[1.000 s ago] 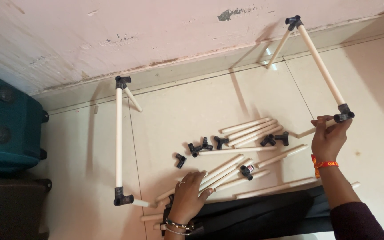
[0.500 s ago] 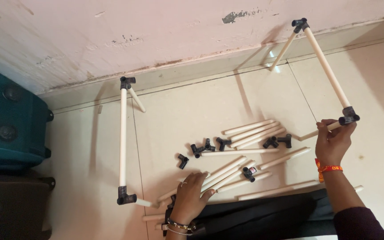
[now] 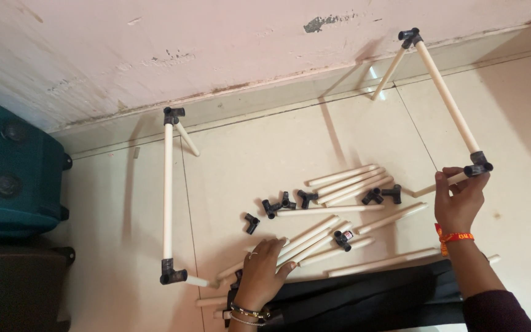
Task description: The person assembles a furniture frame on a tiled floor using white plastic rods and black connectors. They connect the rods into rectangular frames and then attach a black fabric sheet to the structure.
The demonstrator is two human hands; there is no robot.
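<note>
My right hand (image 3: 459, 200) grips a black corner connector (image 3: 479, 165) at the near end of a raised cream rod (image 3: 447, 98). That rod runs up to a second black connector (image 3: 409, 37) near the wall. My left hand (image 3: 264, 270) rests flat on a heap of loose cream rods (image 3: 314, 237) on the tiled floor. At the left stands another rod frame (image 3: 168, 190), with a black connector at each end. Several loose black connectors (image 3: 287, 203) lie among the rods.
A teal suitcase (image 3: 7, 166) and a dark case (image 3: 13, 289) stand at the left. The pink wall (image 3: 216, 43) with chipped paint runs along the far side. A black bag (image 3: 370, 298) lies at the near edge between my arms.
The right-hand frame and my right hand sit slightly lower and further right in the view. My left hand stays on the rod heap.
</note>
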